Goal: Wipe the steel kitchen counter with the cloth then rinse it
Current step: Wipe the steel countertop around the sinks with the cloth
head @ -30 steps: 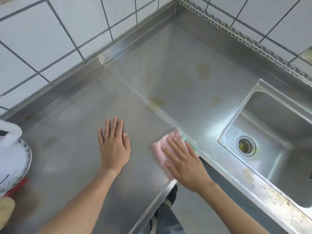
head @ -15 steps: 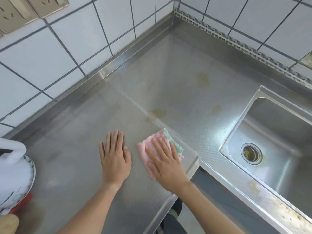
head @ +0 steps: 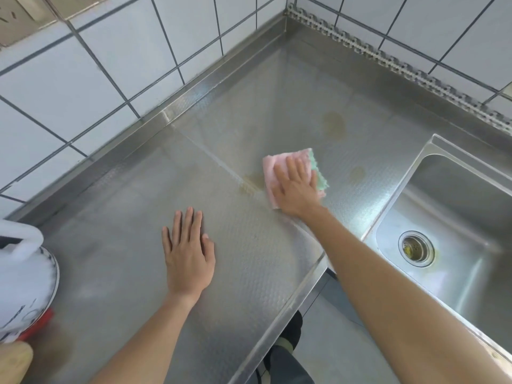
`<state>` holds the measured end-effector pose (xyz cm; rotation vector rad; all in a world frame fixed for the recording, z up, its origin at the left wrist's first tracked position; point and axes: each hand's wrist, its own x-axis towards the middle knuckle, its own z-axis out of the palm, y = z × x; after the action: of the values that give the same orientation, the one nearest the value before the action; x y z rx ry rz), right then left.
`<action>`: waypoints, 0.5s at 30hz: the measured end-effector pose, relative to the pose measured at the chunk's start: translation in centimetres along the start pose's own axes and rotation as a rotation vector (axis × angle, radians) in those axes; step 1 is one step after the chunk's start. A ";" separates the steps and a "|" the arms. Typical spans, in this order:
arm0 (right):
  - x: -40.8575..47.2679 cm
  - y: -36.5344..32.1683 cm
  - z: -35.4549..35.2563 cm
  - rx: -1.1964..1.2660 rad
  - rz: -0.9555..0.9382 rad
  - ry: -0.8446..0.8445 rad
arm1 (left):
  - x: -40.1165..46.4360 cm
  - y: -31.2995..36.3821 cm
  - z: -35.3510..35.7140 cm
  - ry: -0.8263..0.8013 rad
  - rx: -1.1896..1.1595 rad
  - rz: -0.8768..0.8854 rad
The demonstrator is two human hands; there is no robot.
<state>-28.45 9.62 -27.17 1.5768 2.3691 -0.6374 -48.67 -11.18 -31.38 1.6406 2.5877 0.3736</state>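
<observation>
Pressing flat, fingers straight, the right hand [head: 295, 187] pins the pink cloth [head: 279, 162] on the steel bench [head: 249, 261]; left hand [head: 188, 254] rests palm-down nearby, fingers spread.

My right hand [head: 295, 189] has slid the cloth [head: 279, 167] up the desk [head: 249, 273], from near the front edge at lower centre of the frame to the middle, beside the yellowish stain [head: 253, 180]. My arm now reaches farther out.

A kitchen: steel counter [head: 249, 273], inset sink [head: 471, 206], white tiled wall [head: 110, 65].
</observation>
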 end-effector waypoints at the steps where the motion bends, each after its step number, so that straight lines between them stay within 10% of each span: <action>1: -0.2 -2.1 0.8 -0.028 -0.036 -0.002 | 0.0 0.0 0.0 0.001 0.000 -0.001; 9: -9.6 -0.7 6.4 -0.149 -0.525 0.052 | 0.4 0.1 -0.3 0.035 -0.033 -0.001; 15: -3.9 6.9 0.9 -0.118 -0.154 0.087 | 4.8 1.3 -0.2 0.035 -0.073 -0.076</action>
<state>-20.61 8.33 -27.91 1.4112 2.5588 -0.4568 -49.67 -6.41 -30.53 1.5216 2.6185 0.4900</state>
